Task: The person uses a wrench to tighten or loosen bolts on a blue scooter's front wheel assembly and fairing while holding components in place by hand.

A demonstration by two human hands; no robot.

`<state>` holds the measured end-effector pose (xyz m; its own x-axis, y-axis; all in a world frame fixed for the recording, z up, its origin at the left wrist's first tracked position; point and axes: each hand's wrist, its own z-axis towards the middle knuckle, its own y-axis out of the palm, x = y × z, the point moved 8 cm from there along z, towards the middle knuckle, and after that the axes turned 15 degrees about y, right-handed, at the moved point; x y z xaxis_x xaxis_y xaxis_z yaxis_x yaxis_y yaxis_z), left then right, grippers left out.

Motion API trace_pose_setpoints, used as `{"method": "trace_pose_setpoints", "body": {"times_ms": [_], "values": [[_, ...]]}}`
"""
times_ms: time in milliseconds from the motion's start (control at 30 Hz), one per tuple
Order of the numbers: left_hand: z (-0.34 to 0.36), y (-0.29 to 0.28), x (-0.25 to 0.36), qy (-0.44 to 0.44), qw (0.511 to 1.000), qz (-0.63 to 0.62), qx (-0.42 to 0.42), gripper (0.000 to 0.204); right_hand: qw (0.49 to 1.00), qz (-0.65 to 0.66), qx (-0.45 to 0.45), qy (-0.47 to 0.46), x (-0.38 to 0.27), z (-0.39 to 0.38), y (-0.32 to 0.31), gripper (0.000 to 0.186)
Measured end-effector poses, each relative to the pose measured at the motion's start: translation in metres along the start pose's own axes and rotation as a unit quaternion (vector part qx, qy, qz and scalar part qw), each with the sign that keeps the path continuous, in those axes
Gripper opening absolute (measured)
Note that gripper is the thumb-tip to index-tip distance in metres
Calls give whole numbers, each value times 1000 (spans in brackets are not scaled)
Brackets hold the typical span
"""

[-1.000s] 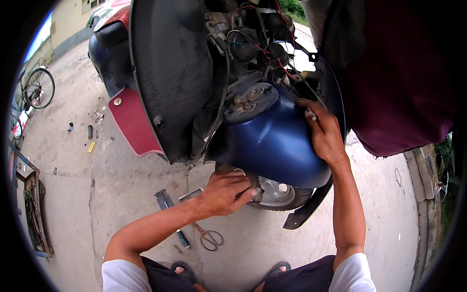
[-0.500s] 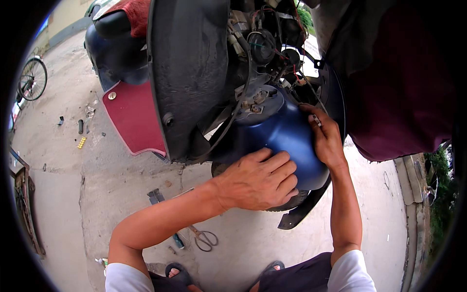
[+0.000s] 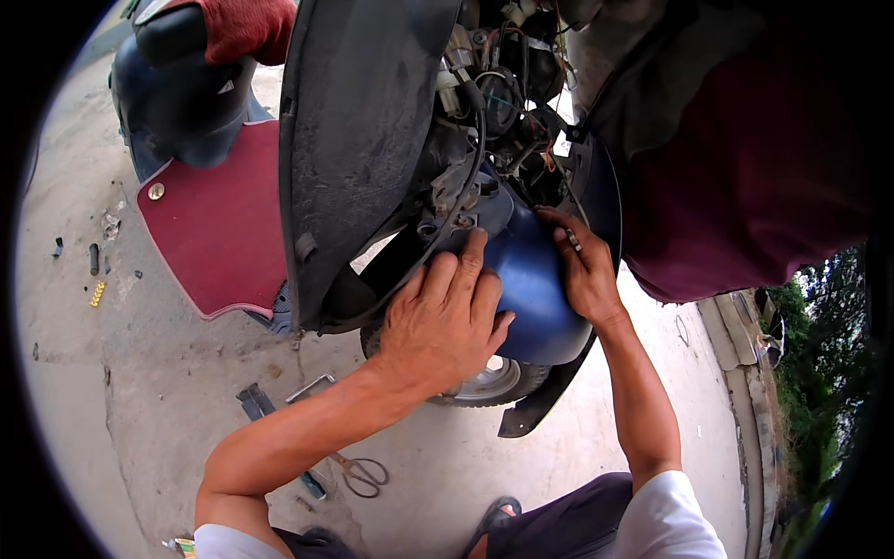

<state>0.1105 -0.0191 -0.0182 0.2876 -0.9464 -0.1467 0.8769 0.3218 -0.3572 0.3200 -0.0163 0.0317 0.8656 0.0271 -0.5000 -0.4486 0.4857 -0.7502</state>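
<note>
A glossy blue front fender (image 3: 531,307) of a scooter sits over the wheel (image 3: 498,380). My left hand (image 3: 438,321) lies against its left side, fingers stretched out, the index fingertip at a metal clip (image 3: 466,222) on the dark bracket above the fender. My right hand (image 3: 589,279) grips the fender's right side, fingertips at its upper edge. A small metallic piece (image 3: 574,240) shows at its fingers; whether it is a ring or a loose part I cannot tell. A black cable (image 3: 481,140) runs down past the bracket.
Exposed wiring (image 3: 526,102) and a black panel (image 3: 358,140) rise above. A maroon mat (image 3: 219,224) hangs at left; maroon cloth (image 3: 745,186) covers the right. Scissors (image 3: 363,477), a teal-handled tool (image 3: 313,484) and a dark flat piece (image 3: 254,401) lie on the concrete.
My left hand has moved up and left from the fender's front, its curled fingers now extended to the bracket clip. My right hand keeps its place on the fender. The whole view has shifted.
</note>
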Motion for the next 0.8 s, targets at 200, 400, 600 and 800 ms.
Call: {"method": "trace_pose_setpoints", "body": {"times_ms": [200,400,600,800], "values": [[0,-5,4,9,1000,0,6,37,999,-18,-19,29,-4,6,0,31],[-6,0,16,57,998,-20,14,34,1000,-13,-28,6,-8,9,3,31],[10,2,8,15,999,-17,31,37,1000,-15,-23,11,-5,7,7,32],[26,22,-23,-106,992,-38,-59,48,999,-25,-26,13,-10,11,5,33]]}}
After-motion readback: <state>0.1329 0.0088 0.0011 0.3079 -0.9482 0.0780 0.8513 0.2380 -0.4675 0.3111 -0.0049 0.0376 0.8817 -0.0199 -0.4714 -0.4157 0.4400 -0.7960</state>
